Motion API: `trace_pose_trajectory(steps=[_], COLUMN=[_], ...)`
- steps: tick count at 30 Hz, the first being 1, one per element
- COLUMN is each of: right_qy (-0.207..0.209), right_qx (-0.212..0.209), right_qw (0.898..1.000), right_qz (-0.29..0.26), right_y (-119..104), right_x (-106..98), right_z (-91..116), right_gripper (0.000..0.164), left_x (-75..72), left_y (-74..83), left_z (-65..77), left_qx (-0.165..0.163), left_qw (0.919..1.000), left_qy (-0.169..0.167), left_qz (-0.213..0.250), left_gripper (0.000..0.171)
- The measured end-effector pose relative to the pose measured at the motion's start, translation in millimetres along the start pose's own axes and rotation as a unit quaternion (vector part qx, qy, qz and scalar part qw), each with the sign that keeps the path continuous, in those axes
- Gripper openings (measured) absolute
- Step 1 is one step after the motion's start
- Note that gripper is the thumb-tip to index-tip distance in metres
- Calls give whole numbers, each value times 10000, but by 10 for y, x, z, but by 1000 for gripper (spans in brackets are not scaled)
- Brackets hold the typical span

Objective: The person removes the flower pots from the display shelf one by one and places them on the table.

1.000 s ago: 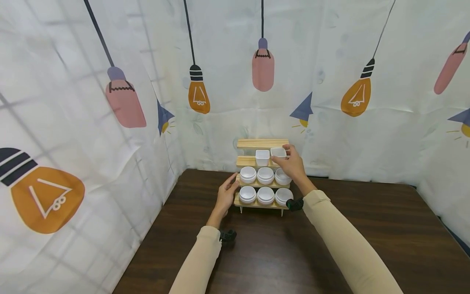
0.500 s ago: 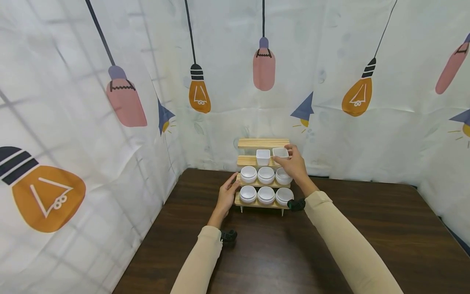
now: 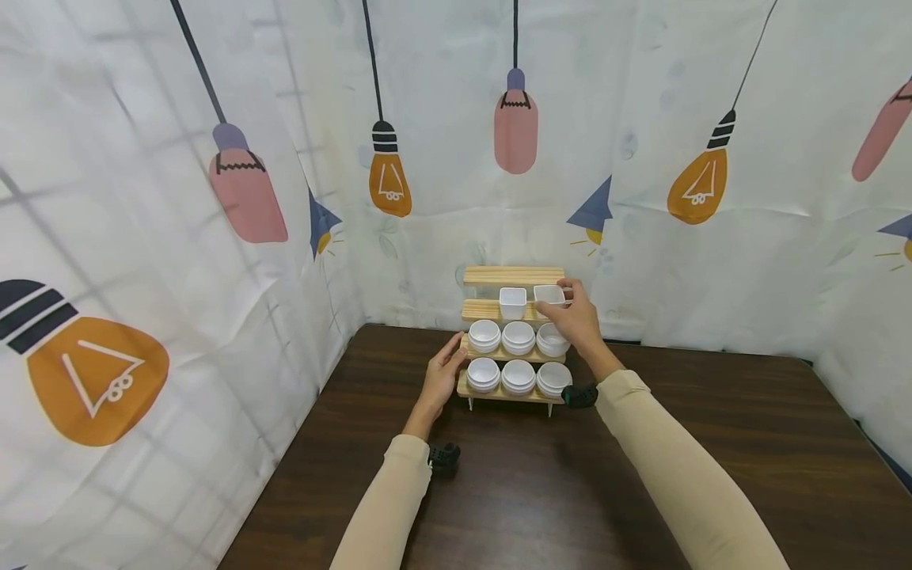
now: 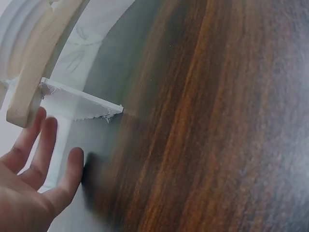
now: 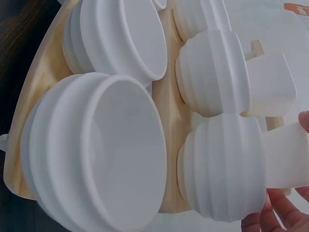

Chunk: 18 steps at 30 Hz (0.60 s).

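A four-tier wooden display rack [image 3: 513, 276] holds white dishes. My right hand [image 3: 579, 323] pinches a white square cup [image 3: 549, 294] at the right end of its third tier up, thumb at the front left and fingers at the right side. In the right wrist view this square cup [image 5: 287, 155] stands behind a ribbed round bowl [image 5: 224, 164]. Another square cup [image 3: 513, 303] sits just left of it. My left hand [image 3: 438, 381] is at the rack's left end; in the left wrist view its fingers are loosely extended, one fingertip right at the board's end [image 4: 36, 82].
Round white bowls [image 3: 518, 377] fill the two lower tiers, three on each. The top board carries no dishes. The rack stands on a dark wooden table [image 3: 513, 483], close to a patterned cloth backdrop [image 3: 442, 237].
The square cup under my right hand has shifted slightly to the right, widening the gap to its neighbour. My left hand stays at the rack's left end.
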State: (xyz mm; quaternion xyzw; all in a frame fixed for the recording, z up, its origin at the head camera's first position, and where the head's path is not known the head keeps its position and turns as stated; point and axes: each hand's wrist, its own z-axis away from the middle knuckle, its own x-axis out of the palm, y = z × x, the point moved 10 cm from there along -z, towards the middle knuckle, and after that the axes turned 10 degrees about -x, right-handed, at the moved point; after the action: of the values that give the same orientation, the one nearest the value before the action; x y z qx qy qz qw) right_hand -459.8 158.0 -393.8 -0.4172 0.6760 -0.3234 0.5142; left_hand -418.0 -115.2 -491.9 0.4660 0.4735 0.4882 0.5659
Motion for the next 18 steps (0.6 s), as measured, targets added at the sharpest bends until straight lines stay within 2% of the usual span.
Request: trace_pose_trajectory(steps=[3,5,18], right_qy=[121,191,543], right_qx=[-70,-118,-316], right_qw=[9999,9997,9980], right_qz=[-47,-73,-91], right_y=[16,28,106], right_x=[-39,-75,-377], right_z=[12,26,158], right_gripper=[75,76,73], left_x=[-11,-9,-19], left_y=[-123,-149,-139], left_z=[-97,-112,-90], left_qx=[-22,11,185], left_qw=[10000,10000,9992], left_qy=[32,87,318], left_qz=[41,48,-158], left_gripper=[52,53,52])
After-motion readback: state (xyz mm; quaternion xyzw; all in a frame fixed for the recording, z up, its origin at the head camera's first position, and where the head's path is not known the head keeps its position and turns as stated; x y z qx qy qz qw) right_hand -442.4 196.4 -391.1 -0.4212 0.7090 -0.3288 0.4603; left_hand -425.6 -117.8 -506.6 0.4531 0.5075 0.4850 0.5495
